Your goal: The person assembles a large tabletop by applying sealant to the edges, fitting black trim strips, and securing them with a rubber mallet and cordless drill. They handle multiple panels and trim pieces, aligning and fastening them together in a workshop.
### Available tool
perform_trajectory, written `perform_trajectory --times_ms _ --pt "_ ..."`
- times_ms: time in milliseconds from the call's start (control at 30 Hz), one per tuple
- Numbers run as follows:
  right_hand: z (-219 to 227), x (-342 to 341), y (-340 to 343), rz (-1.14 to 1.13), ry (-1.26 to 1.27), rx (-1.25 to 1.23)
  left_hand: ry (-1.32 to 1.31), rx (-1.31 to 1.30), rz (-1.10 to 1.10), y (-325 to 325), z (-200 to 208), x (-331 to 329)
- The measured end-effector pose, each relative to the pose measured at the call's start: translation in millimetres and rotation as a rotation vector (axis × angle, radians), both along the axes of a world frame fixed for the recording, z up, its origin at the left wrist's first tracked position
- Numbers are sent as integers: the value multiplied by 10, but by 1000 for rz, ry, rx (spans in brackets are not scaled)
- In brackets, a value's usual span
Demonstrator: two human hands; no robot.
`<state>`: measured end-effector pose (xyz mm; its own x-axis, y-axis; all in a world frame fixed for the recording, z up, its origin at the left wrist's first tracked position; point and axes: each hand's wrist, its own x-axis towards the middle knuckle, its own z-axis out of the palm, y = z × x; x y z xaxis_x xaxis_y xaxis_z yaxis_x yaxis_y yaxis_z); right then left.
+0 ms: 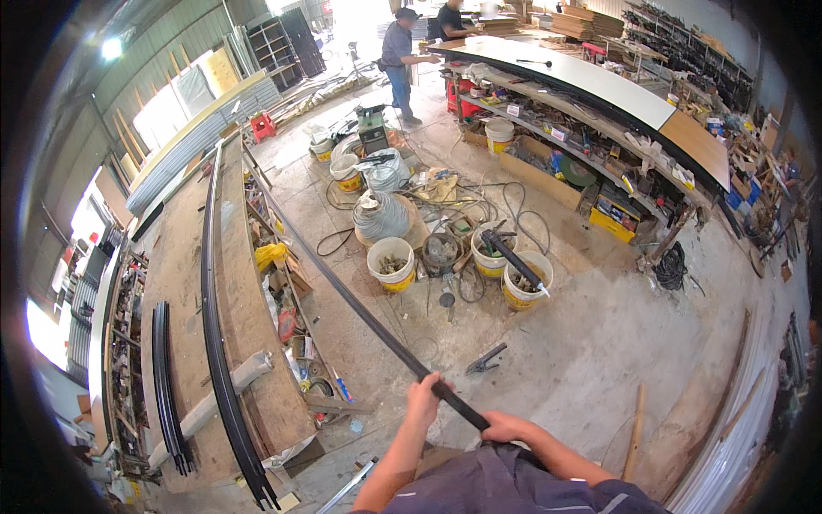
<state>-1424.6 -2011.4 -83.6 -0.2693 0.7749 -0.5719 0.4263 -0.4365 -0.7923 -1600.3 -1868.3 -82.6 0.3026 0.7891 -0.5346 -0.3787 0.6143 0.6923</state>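
A long, thin dark metal bar [364, 314] slants from near my waist up toward the far left. My left hand [423, 400] is wrapped round it a little ahead of its near end. Right at that near end, close to my body, my right hand [507, 427] is closed on the bar too. Left of the bar stands a long wooden workbench [257, 330]. Along this bench lies a long black metal profile [214, 334], with a shorter bundle of black profiles [164, 385] beside it.
Several buckets, among them a white bucket with hardware [392, 264], and a bucket holding a caulking gun [529, 281], stand mid-floor among cables. A black clamp [487, 359] lies nearer. At the far right is a workbench with a white panel [582, 77]; two people stand by its far end.
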Motion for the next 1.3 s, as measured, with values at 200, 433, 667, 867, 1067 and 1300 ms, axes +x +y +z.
perform_trajectory --times_ms 200,433,667,867,1067,1300 --pt "36 958 -949 -157 -213 -63 -39 -74 120 586 -289 637" --pt "-190 1739 -1666 -372 -339 -20 -46 -43 154 1558 -639 1062" --pt "-289 2366 -1907 -420 -497 -18 -11 -125 282 2678 -935 1057" --pt "-571 2765 -2197 -494 -561 -107 189 -148 272 2803 -921 1585" --pt "-637 3574 -2718 -308 -713 -378 205 -107 180 1903 -1116 2387" --pt "-544 4564 -2933 -319 -881 -95 200 -110 73 615 -920 4047"
